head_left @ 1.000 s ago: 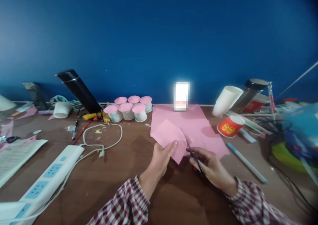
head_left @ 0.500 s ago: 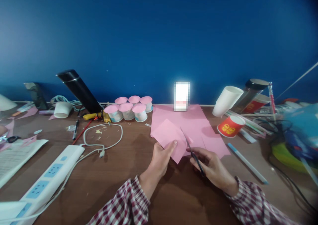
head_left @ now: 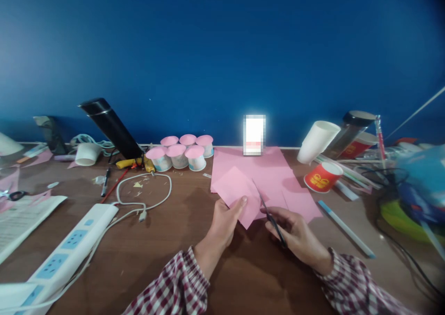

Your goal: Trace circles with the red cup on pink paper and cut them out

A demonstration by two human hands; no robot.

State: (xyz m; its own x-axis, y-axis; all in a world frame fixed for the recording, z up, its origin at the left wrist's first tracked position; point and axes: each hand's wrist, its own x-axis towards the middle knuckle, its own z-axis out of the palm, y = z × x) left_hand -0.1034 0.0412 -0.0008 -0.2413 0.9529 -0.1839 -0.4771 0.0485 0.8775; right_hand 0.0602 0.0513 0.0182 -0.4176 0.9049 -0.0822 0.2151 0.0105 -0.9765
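My left hand (head_left: 223, 223) pinches the near edge of a small pink paper piece (head_left: 238, 192), held just above the brown table (head_left: 167, 245). My right hand (head_left: 295, 234) grips black scissors (head_left: 269, 215); their blades point up and away into the right edge of that pink piece. Larger pink sheets (head_left: 271, 173) lie flat on the table behind the held piece. Both forearms wear red and white checked sleeves.
Several pink-lidded small cups (head_left: 181, 152) stand at the back centre. A white power strip (head_left: 66, 250) and a looped white cable (head_left: 146, 190) lie left. A red paper cup (head_left: 321, 176), a tipped white cup (head_left: 316, 141), a blue pen (head_left: 346, 228) and wires crowd the right.
The pink piece and both hands have shifted very slightly; otherwise nothing visibly differs.
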